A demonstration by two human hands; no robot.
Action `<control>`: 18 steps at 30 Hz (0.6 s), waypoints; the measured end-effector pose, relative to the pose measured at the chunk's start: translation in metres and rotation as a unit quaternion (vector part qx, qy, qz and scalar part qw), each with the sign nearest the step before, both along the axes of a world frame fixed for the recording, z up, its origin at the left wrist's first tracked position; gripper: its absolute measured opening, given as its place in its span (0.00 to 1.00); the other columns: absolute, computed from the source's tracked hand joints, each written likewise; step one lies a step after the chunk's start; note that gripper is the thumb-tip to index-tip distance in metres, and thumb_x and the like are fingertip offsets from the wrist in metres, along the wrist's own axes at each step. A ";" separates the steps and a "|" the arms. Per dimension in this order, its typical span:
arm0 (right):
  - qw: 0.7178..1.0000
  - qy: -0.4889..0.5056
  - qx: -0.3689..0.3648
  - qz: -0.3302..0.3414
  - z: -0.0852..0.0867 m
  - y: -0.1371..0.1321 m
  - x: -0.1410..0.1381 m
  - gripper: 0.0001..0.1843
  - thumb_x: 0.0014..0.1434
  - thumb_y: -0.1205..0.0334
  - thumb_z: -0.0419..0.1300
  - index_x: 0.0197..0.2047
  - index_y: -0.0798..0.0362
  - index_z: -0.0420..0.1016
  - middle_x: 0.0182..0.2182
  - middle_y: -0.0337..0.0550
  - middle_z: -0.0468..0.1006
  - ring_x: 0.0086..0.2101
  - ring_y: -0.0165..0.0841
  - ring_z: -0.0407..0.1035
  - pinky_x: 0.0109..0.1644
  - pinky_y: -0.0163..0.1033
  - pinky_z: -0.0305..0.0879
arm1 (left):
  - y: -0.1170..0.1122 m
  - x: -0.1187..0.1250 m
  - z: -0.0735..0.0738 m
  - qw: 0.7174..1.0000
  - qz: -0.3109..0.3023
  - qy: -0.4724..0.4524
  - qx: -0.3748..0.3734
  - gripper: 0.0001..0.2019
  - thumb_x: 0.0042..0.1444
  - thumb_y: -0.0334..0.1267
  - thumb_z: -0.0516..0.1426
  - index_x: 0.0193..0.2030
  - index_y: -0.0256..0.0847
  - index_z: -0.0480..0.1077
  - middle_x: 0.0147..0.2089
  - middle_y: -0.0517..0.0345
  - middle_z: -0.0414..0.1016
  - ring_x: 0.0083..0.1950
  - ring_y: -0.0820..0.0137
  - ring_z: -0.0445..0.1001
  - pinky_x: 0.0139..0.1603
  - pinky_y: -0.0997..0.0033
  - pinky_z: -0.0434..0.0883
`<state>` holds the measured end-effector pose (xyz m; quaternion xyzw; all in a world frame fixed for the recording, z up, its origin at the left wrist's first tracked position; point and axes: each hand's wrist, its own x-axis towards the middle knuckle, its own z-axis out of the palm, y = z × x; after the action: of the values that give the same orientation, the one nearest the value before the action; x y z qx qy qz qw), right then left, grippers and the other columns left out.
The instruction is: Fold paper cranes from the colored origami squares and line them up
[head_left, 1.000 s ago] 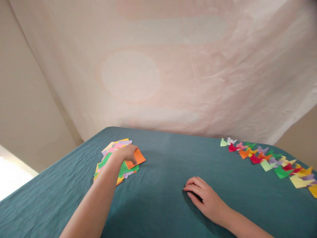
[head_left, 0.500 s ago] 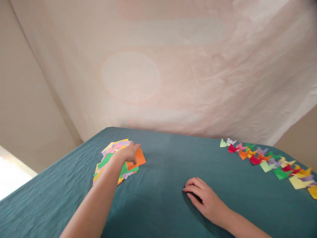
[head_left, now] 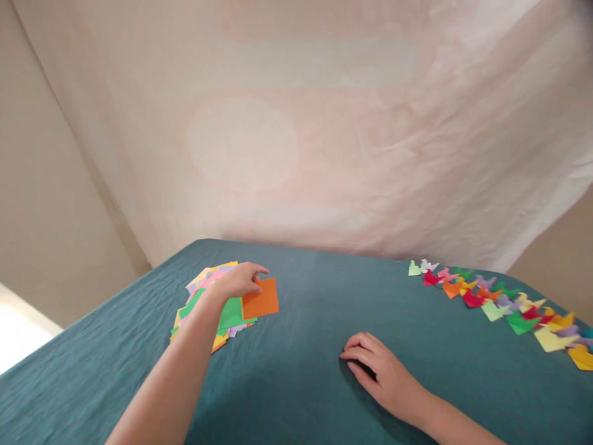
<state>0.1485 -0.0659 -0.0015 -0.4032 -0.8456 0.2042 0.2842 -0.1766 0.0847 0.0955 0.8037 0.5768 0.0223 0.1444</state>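
My left hand reaches over a pile of coloured paper squares. Its index finger is stretched out, apart from the thumb, and the thumb tip touches an orange paper square. This square overlaps the right side of the pile, above a green sheet, and sticks out past it. The other left fingers are largely hidden. My right hand rests on the cloth near the middle, loosely curved, with a gap between thumb and fingers and nothing seen in it.
A dark teal cloth covers the table. Along its right side stand several folded paper birds in mixed colours, in slanting rows. Behind the table hangs a pale, wrinkled sheet.
The orange square has turned slightly and shifted to the right on the pile. My left thumb has moved up towards the index finger. My right hand stays in place.
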 end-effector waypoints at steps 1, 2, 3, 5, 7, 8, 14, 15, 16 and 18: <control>1.000 0.009 -0.012 -0.001 0.001 0.001 0.000 0.12 0.60 0.68 0.50 0.44 0.51 0.71 0.39 0.45 0.70 0.40 0.34 0.64 0.46 0.42 0.62 | -0.001 0.003 0.001 0.999 -0.017 -0.032 -0.004 0.26 0.46 0.36 0.57 0.55 0.40 0.66 0.40 0.59 0.75 0.40 0.67 0.73 0.38 0.77 0.66; 0.999 0.021 -0.028 -0.002 0.003 0.002 -0.001 0.11 0.60 0.67 0.51 0.43 0.51 0.71 0.38 0.45 0.70 0.39 0.33 0.65 0.45 0.41 0.63 | -0.002 0.008 0.002 0.996 -0.037 -0.083 -0.012 0.26 0.46 0.38 0.57 0.55 0.39 0.66 0.39 0.59 0.76 0.39 0.67 0.73 0.38 0.77 0.66; 0.998 0.036 -0.046 -0.004 0.006 0.004 -0.002 0.10 0.60 0.66 0.51 0.43 0.51 0.71 0.38 0.44 0.70 0.38 0.33 0.66 0.44 0.40 0.64 | -0.004 0.014 0.001 0.987 -0.061 -0.147 -0.025 0.26 0.47 0.40 0.58 0.55 0.39 0.66 0.38 0.59 0.76 0.39 0.67 0.73 0.38 0.76 0.67; 0.994 0.071 -0.078 -0.017 0.011 0.009 -0.005 0.10 0.60 0.64 0.52 0.43 0.52 0.71 0.36 0.44 0.71 0.35 0.31 0.67 0.41 0.38 0.66 | -0.008 0.031 -0.004 0.960 -0.082 -0.263 -0.057 0.26 0.47 0.43 0.58 0.55 0.39 0.66 0.38 0.58 0.76 0.38 0.67 0.73 0.37 0.75 0.67; 0.989 0.109 -0.077 -0.063 0.015 0.015 -0.009 0.12 0.61 0.60 0.50 0.47 0.52 0.68 0.39 0.45 0.71 0.35 0.32 0.67 0.41 0.38 0.66 | -0.013 0.051 -0.013 0.924 -0.103 -0.352 -0.105 0.25 0.47 0.43 0.59 0.54 0.37 0.67 0.38 0.56 0.76 0.38 0.67 0.73 0.37 0.74 0.68; 0.985 0.128 -0.066 -0.098 0.015 0.018 -0.011 0.15 0.62 0.59 0.49 0.50 0.52 0.66 0.41 0.46 0.71 0.37 0.32 0.68 0.42 0.39 0.66 | -0.016 0.061 -0.019 0.908 -0.108 -0.385 -0.125 0.25 0.47 0.43 0.60 0.52 0.36 0.68 0.39 0.55 0.76 0.39 0.66 0.73 0.38 0.73 0.68; 0.978 0.104 -0.007 -0.181 -0.006 0.027 -0.015 0.26 0.62 0.55 0.49 0.61 0.52 0.52 0.53 0.52 0.64 0.49 0.39 0.64 0.49 0.45 0.66 | -0.033 0.109 -0.057 0.823 -0.113 -0.502 -0.242 0.21 0.45 0.44 0.62 0.44 0.33 0.73 0.43 0.49 0.76 0.42 0.62 0.74 0.43 0.67 0.68; 0.980 0.086 0.012 -0.180 -0.011 0.026 -0.015 0.27 0.61 0.55 0.49 0.62 0.52 0.51 0.53 0.53 0.63 0.51 0.40 0.62 0.52 0.47 0.63 | -0.035 0.113 -0.062 0.818 -0.107 -0.508 -0.249 0.20 0.45 0.43 0.62 0.44 0.33 0.73 0.43 0.49 0.76 0.41 0.62 0.74 0.43 0.67 0.68; 0.981 0.069 0.030 -0.180 -0.015 0.026 -0.014 0.28 0.61 0.55 0.50 0.62 0.53 0.50 0.54 0.53 0.63 0.53 0.41 0.60 0.54 0.49 0.61 | -0.037 0.116 -0.066 0.815 -0.097 -0.514 -0.250 0.20 0.45 0.43 0.62 0.43 0.33 0.73 0.43 0.49 0.76 0.41 0.62 0.74 0.43 0.67 0.68; 0.980 0.042 0.063 -0.182 -0.020 0.026 -0.013 0.30 0.61 0.56 0.51 0.63 0.52 0.47 0.55 0.53 0.62 0.55 0.42 0.58 0.56 0.51 0.59 | -0.039 0.120 -0.072 0.811 -0.079 -0.523 -0.249 0.19 0.44 0.42 0.63 0.42 0.34 0.74 0.42 0.49 0.76 0.39 0.64 0.74 0.42 0.67 0.68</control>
<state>0.1354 -0.0400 -0.0212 -0.5222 -0.7567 0.1120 0.3771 -0.0564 0.0454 0.0231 0.6500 0.3340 0.2834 0.6210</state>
